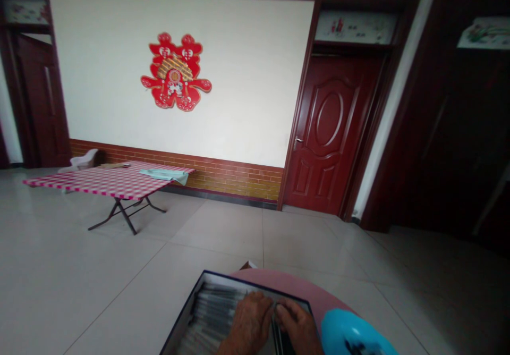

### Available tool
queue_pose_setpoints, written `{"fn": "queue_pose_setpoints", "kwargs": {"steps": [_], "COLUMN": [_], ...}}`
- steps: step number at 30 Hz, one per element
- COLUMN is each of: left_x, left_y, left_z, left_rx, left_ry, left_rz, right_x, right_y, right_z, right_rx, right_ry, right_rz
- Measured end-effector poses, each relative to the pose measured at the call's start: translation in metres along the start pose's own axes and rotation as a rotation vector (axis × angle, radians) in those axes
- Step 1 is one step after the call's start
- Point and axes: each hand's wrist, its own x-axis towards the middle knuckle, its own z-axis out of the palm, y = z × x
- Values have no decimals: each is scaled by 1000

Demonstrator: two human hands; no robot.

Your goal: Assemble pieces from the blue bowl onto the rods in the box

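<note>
Low in the head view, a shallow box (204,277) with a dark blue rim holds many thin, greyish, wrapped-looking sticks (217,304) on its left side. My left hand (251,320) is over the middle of the box, its fingers bent and pressed together. Close beside it, my right hand (297,323) has thumb and forefinger pinched near the left fingertips. Something small and pale shows between the fingertips, too small to make out. Dark thin rods (277,339) lie beneath the right hand. A bright blue bowl (332,326) with small dark items stands to the right.
The box and bowl rest on a round pink table (271,277). Further off at the left stands a folding table (115,180) with a red checkered cover and a pale green cloth (163,174). A white chair (83,160) is behind it. A red door (329,132) is at the back right.
</note>
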Motion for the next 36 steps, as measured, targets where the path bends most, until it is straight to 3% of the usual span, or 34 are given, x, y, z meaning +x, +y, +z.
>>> {"fn": "queue_pose_setpoints", "kwargs": {"steps": [9,14,19,29,36], "left_x": [9,7,4,2,-1], "left_y": [14,10,6,6,3], "left_z": [-12,-9,-7,-3,0], "left_rx": [40,31,35,35,52], "left_ry": [-69,-29,-36,-45,-50], "left_rz": [25,-6,-25,-26,-29], "right_x": [-6,-6,-6,-2,-4], "right_y": [-7,-7,-4,3,0], "right_z": [2,0,2,1,3], "right_rx": [-277,-216,-220,-229,-253], "right_ry": [79,129,63,103,82], "right_rz": [-72,-93,-119,-69,-113]}}
